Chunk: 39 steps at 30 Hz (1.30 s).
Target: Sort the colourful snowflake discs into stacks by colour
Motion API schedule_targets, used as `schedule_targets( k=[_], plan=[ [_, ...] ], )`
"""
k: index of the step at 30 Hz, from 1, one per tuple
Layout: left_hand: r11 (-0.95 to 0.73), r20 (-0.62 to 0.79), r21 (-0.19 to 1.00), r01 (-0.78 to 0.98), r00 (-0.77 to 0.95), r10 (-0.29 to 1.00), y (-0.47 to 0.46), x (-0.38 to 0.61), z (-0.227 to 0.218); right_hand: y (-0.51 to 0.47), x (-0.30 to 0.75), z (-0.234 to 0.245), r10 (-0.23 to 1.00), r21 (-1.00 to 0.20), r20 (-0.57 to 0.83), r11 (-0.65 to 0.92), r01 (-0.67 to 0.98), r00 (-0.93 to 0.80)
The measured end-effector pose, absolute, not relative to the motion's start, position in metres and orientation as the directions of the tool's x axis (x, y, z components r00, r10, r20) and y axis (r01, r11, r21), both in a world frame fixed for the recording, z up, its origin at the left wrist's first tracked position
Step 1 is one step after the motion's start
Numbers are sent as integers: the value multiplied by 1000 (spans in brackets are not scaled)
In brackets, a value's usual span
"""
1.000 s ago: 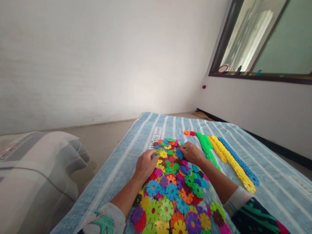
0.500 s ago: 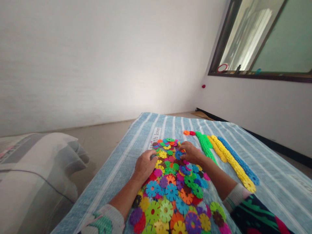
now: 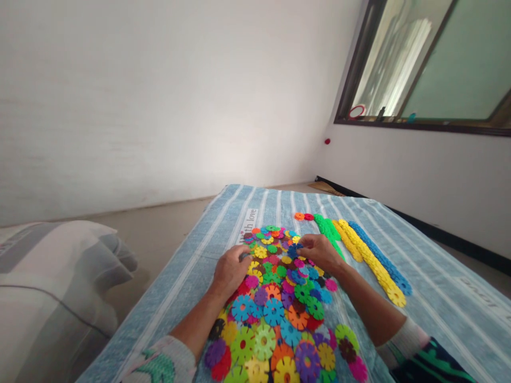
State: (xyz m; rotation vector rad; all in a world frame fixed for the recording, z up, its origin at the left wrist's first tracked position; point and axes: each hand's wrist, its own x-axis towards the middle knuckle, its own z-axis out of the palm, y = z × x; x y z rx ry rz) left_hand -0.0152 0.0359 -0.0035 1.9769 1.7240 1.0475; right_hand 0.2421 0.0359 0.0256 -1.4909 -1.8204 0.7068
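Pinching a blue disc [image 3: 293,250] is the right hand [image 3: 321,252]; left hand [image 3: 230,270], grip unclear; cloth [image 3: 187,282] reads "love".

On my remote feed I see soft, muted light, brightest mid-frame on the plain white wall [image 3: 235,138]; a pale streak [image 3: 407,69] gleams in the dark-framed glass window [image 3: 455,69]; edges stretch, fine detail softens.

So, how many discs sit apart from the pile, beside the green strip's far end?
2 that show: an orange disc and, to its right, a red disc, next to the green strip. Both lie beyond the pile; more could be hidden beneath them.
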Motion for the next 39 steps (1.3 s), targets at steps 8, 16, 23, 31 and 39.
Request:
schedule_targets(
  k=[8,16,23,31,39],
  plan=[
    [-226,319,649,726,10,948,38,-16,-1,8,259,26,979,-851,200,198,487,-48],
    [-201,316,626,753,-9,949,48,-20,4,-75,304,36,983,-682,164,172,711,-81],
    [-59,194,611,789,-77,978,48,-17,19,-119,314,26,977,-287,125,203,936,-174],
    [-16,115,591,806,-64,991,45,-17,28,-119,369,34,968,-381,245,139,914,-45],
    [-47,142,584,810,-45,989,48,-19,22,-98,454,31,969,-296,136,-160,942,207]
  ],
)
